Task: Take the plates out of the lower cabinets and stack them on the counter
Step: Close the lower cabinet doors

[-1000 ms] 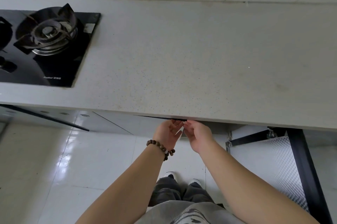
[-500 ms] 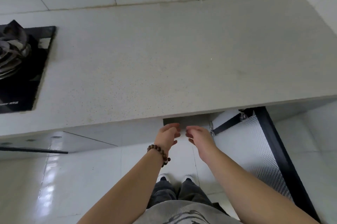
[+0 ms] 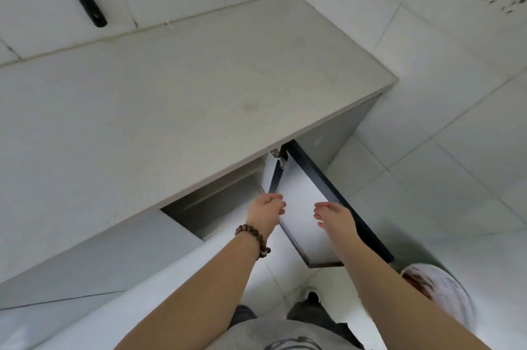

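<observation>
The pale desk [image 3: 171, 110] fills the view from 9 to 12 o'clock. At 5 o'clock, under its front edge, a dark-framed cabinet door [image 3: 302, 192] stands open. The left hand [image 3: 266, 211], a bead bracelet [image 3: 253, 238] at its wrist, and the right hand [image 3: 333, 214] hover before it, fingers loosely curled.

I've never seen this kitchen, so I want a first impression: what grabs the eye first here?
Two bare forearms reach up the middle, with the left hand and right hand loosely curled and holding no plate. Just beyond them a black-framed cabinet door stands swung open to the right, beside a dark cabinet opening under the counter's front edge. The pale grey counter fills the left and centre.
</observation>
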`<state>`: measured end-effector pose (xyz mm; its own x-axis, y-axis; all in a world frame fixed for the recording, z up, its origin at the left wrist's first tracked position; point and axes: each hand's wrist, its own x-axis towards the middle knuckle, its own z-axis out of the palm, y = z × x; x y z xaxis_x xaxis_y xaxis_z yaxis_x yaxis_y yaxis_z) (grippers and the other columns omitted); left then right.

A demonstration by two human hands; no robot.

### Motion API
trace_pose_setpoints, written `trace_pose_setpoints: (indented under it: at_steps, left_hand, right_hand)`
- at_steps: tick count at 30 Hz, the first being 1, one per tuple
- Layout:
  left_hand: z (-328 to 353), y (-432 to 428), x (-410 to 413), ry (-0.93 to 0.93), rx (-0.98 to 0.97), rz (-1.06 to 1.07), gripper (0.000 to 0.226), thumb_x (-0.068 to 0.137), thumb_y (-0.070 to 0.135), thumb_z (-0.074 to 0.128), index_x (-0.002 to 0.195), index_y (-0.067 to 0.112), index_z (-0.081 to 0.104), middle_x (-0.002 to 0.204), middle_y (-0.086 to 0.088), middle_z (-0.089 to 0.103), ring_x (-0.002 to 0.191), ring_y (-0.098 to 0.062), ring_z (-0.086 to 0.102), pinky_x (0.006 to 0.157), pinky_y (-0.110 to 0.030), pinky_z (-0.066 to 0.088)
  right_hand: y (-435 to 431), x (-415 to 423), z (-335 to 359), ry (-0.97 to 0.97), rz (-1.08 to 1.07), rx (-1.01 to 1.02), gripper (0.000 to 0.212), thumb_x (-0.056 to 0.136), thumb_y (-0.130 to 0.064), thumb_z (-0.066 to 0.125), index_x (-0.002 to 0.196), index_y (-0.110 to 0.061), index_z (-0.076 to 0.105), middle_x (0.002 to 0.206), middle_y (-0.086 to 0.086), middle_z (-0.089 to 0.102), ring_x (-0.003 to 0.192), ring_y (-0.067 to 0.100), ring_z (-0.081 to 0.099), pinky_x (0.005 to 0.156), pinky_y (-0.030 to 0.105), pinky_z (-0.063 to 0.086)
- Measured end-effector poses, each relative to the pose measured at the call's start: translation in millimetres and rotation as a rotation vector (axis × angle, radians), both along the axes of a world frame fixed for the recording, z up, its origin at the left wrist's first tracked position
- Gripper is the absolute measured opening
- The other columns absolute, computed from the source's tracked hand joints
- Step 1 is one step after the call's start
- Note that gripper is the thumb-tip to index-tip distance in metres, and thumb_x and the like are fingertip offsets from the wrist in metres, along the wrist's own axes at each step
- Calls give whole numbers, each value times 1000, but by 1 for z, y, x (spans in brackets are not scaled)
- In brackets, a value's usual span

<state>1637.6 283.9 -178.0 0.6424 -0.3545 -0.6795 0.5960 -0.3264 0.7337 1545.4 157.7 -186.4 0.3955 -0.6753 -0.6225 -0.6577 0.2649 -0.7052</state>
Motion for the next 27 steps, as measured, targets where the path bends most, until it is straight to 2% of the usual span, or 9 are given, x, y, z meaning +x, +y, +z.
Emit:
trace_pose_setpoints:
  at_steps: [4,10,12,14,19,23,27]
  left_hand:
    - [0,-41,-32,-22,0,-8,23,94,14,44,107,15,62,99,0,64,91,-11,61,77,-26,52]
    - [1,-106,-83,-4,-30,185,24,92,11,45,106,12,63,97,-2,67,88,-14,62,80,-31,52]
    - [1,-121,-102,9,-22,235,22,91,11,45,103,13,64,98,-3,67,89,-15,63,83,-33,52]
    - [0,-130,-119,21,0,274,22,91,11,45,101,14,65,97,-3,68,89,-15,64,84,-34,53]
    - [-3,-140,-149,32,41,354,25,92,12,44,105,13,65,102,-3,68,97,-16,64,85,-33,54]
    - [-6,-138,-164,70,34,388,23,92,13,45,104,12,65,104,-5,68,98,-17,64,83,-31,53]
    - [-9,-126,-176,106,10,426,23,92,11,46,109,12,62,103,-7,67,90,-17,65,74,-27,54]
  right_hand:
    - [-34,-23,5,-62,32,-9,17,92,-9,52,102,-10,66,101,10,67,99,25,64,97,42,50]
    - [-103,-51,9,-115,184,7,22,88,-6,51,81,-18,69,84,6,70,86,25,66,90,41,53]
    - [-128,-63,9,-96,219,9,24,89,-5,52,78,-20,67,84,5,69,89,27,66,91,42,54]
    - [-148,-74,5,-60,240,29,23,91,-5,51,82,-18,67,87,7,68,92,29,65,94,45,53]
    - [-164,-97,-7,56,419,118,23,91,-9,51,108,-9,67,92,9,67,89,25,64,93,41,53]
    - [-157,-105,-10,64,530,197,24,90,-3,49,104,3,67,92,19,66,81,29,61,82,39,53]
    - [-153,-101,-11,70,544,212,23,88,1,47,99,7,66,87,18,64,75,29,61,78,37,55]
